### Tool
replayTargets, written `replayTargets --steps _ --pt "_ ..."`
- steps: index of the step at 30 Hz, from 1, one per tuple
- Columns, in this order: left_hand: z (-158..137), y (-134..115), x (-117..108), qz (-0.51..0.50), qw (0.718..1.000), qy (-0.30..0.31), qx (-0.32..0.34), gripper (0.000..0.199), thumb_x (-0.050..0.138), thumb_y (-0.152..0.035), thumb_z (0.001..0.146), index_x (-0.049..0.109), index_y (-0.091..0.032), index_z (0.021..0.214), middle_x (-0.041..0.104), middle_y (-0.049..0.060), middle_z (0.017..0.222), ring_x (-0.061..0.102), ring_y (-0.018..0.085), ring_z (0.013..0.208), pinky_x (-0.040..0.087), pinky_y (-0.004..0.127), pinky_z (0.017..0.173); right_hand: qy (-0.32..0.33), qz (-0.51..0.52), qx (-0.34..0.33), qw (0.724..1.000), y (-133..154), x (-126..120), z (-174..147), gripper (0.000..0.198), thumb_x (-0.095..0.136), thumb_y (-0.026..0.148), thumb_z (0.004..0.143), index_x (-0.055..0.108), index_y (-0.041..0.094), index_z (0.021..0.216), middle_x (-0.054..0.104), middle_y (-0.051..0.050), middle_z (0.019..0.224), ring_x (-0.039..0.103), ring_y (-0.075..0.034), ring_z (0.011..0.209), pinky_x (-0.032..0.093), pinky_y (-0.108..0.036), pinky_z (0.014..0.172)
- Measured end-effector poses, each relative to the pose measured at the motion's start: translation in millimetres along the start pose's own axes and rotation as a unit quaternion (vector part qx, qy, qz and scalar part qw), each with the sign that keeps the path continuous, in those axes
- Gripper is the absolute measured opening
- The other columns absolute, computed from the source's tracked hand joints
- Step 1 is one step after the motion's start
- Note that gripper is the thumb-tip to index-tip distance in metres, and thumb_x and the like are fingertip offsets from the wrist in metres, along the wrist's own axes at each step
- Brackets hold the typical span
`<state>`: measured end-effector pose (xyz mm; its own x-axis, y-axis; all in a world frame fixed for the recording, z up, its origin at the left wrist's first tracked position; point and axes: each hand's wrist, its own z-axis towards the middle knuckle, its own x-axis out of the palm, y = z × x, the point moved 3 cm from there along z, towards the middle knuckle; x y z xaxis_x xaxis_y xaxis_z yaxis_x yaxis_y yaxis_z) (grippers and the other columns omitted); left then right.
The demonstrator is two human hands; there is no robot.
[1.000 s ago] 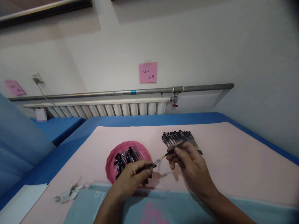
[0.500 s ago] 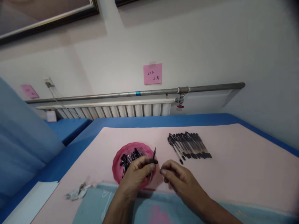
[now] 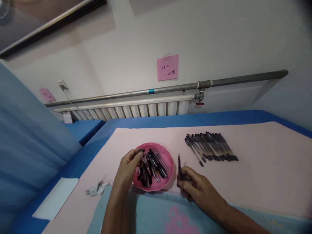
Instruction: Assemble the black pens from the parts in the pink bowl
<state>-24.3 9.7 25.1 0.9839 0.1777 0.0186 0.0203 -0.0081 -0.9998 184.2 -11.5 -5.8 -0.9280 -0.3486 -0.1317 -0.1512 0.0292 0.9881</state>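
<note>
A pen (image 3: 179, 167) with no cap is pinched in my right hand (image 3: 198, 187), its bare tip pointing up. My left hand (image 3: 129, 167) is over the left rim of a pink scalloped bowl (image 3: 172, 169). Its thumb and fingers are closed on a small black piece that looks like a pen cap (image 3: 140, 150), partly hidden by the fingers. Loose black and clear pen parts (image 3: 152, 164) lie heaped in the bowl. To the right, several capped pens (image 3: 211, 146) lie side by side in a slanted row.
Pink sheeting (image 3: 258, 169) covers the blue-edged table. A teal cloth (image 3: 151, 208) lies along the front. Crumpled white tissue (image 3: 97, 189) and a white sheet of paper (image 3: 55, 198) are at left. A radiator (image 3: 136, 110) and pipe (image 3: 175, 87) run along the wall behind.
The pen has passed from my left hand to my right hand. My left hand has moved left to the bowl's rim, still pinching the small black piece. The camera view has shifted.
</note>
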Motion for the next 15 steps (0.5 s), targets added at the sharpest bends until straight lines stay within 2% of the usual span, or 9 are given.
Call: replayTargets --steps 4,9,13,15 --pt "4 12 -13 0.116 0.993 0.001 -0.036 0.022 0.062 -0.036 0.066 0.059 -0.014 0.069 0.050 -0.004 0.054 0.044 0.009 0.051 0.035 0.021 0.050 0.023 0.012 0.010 1.000 -7 4 -1 0.007 0.046 0.021 0.070 0.040 0.022 0.067 0.043 0.008 0.051 0.043 -0.008 0.045 0.034 -0.021 0.046" --pt "5 23 -7 0.273 0.959 0.068 -0.027 0.008 0.055 -0.023 0.067 0.060 -0.017 0.066 0.056 -0.002 0.058 0.049 0.012 0.054 0.035 0.023 0.052 0.027 -0.002 0.017 0.999 -10 6 -2 0.012 0.047 0.021 0.068 0.036 0.023 0.063 0.043 0.007 0.051 0.044 -0.009 0.045 0.035 -0.021 0.046" --pt "0 21 6 0.392 0.909 0.143 0.003 0.008 0.053 -0.015 0.063 0.061 -0.017 0.063 0.059 0.001 0.064 0.052 0.014 0.061 0.035 0.023 0.055 0.033 -0.008 0.022 0.999 -11 7 -1 0.012 0.046 0.019 0.067 0.035 0.023 0.064 0.042 0.008 0.049 0.044 -0.009 0.045 0.034 -0.021 0.046" --pt "-2 21 11 0.457 0.876 0.155 0.013 0.008 0.056 -0.014 0.059 0.061 -0.017 0.063 0.059 0.003 0.070 0.053 0.016 0.065 0.034 0.024 0.056 0.036 -0.014 0.022 0.999 -11 7 -1 0.011 0.046 0.018 0.067 0.036 0.023 0.065 0.041 0.008 0.050 0.043 -0.009 0.045 0.034 -0.021 0.045"
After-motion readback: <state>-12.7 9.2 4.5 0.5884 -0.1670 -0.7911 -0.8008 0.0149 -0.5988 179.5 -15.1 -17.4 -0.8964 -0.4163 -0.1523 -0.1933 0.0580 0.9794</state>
